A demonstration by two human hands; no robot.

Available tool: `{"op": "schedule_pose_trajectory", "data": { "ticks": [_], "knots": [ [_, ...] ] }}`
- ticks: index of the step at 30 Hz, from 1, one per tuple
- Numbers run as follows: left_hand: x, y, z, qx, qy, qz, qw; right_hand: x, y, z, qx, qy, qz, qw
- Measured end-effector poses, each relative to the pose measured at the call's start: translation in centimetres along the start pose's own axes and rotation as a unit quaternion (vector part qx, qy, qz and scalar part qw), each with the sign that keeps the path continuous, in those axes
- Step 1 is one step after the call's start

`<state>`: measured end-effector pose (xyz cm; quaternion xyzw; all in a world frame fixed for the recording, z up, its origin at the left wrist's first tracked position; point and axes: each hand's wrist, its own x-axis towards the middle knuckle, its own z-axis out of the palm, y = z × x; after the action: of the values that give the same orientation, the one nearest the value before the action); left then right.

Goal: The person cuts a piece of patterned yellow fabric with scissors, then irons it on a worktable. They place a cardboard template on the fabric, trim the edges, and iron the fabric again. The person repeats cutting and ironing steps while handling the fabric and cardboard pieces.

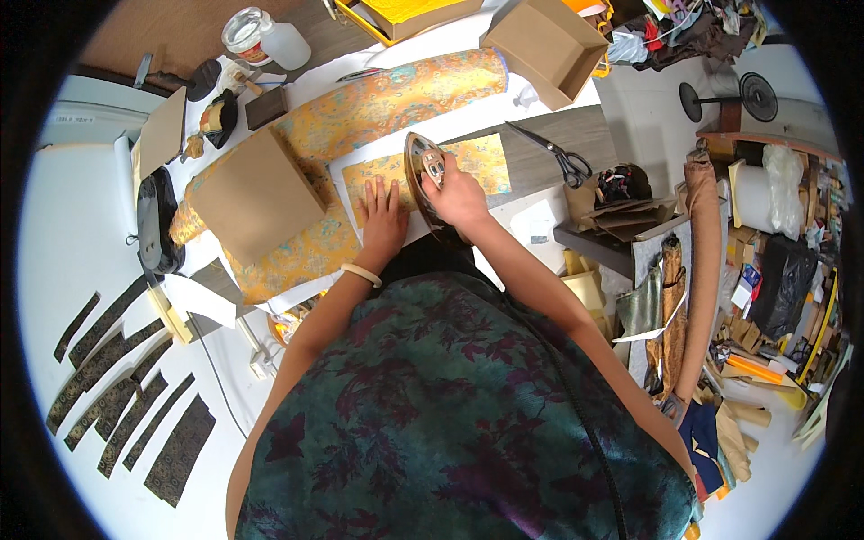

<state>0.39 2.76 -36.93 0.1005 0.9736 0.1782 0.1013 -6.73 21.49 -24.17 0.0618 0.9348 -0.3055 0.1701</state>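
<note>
My right hand [457, 192] is wrapped round the handle of a clothes iron [421, 155], which rests on a piece of yellow patterned fabric [487, 162] with its tip pointing away from me. Just left of the iron, my left hand [384, 220] lies flat on the same fabric, fingers spread. White paper [340, 175] shows at the fabric's left edge. A long roll of matching yellow fabric [396, 94] stretches across the table behind. To the left, a brown cardboard box [256, 198] sits on more of that fabric.
Black scissors [551, 148] lie right of the fabric. An open cardboard box [546, 49] stands at the back, a glass jar [245, 38] and a white bottle [286, 45] at the back left. Dark patterned strips [180, 450] hang or lie at the left. A brown fabric roll [700, 279] rises at the right.
</note>
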Motion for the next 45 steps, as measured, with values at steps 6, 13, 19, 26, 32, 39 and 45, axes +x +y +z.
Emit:
{"op": "schedule_pose_trajectory", "data": {
  "ticks": [6,13,19,26,32,39,45],
  "knots": [
    [-0.1,-0.1,0.3,0.011,0.011,0.001,1.000,0.3,2.1,-1.4,-0.010,0.015,-0.009,1.000],
    [-0.1,-0.1,0.0,0.013,-0.001,0.001,1.000,0.8,4.7,-4.5,-0.019,-0.010,0.015,1.000],
    [-0.2,-0.1,0.1,0.011,0.014,0.005,1.000,1.2,6.2,-6.8,-0.032,-0.016,0.043,0.998],
    [-0.2,-0.1,-0.3,0.003,0.010,0.004,1.000,2.0,9.1,-8.1,-0.026,0.019,0.059,0.998],
    [-0.2,0.0,-1.6,-0.032,0.000,-0.007,0.999,2.4,10.7,-9.2,-0.023,0.012,0.099,0.995],
    [-0.6,-1.0,-1.3,-0.201,0.147,-0.113,0.962,2.5,11.2,-9.4,-0.030,0.017,0.104,0.994],
    [-1.0,-2.3,-2.4,-0.254,0.195,-0.281,0.905,2.0,11.5,-9.2,-0.003,0.036,0.093,0.995]
  ]
}}
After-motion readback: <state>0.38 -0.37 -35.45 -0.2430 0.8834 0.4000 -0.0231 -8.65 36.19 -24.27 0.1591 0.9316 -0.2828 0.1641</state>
